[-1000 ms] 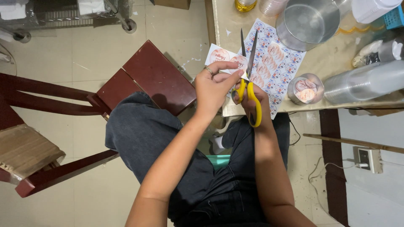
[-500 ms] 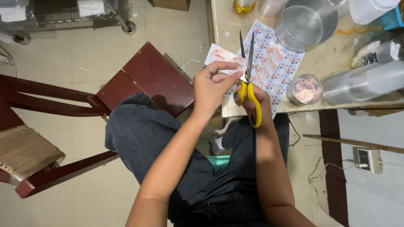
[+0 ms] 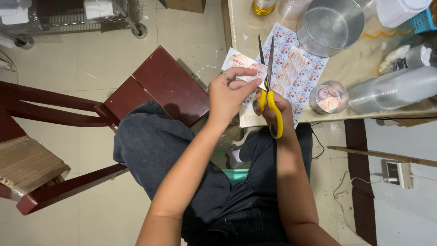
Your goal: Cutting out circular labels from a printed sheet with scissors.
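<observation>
Head view: right hand [image 3: 273, 107] scissors [image 3: 268, 86] apparently cutting glossy round-sticker sheet [image 3: 243, 64].

The left hand [image 3: 230, 93] pinches a sticker strip [image 3: 243, 63] while the right hand [image 3: 273, 107] holds open yellow-handled scissors [image 3: 268, 77] against it.

Yellow-handled scissors [image 3: 269, 86], dark-red chair [image 3: 168, 86], grey trousers [image 3: 159, 146].

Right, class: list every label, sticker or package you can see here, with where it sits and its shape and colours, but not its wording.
Cut sticker strip: in the left hand, white paper, round pinkish labels.
Sticker sheet: flat on the table behind the scissors, white, rows of round blue and pink labels.
Small clear tub: on the table edge, holding cut round labels.
Stacked clear containers: lying at the table's right.
</observation>
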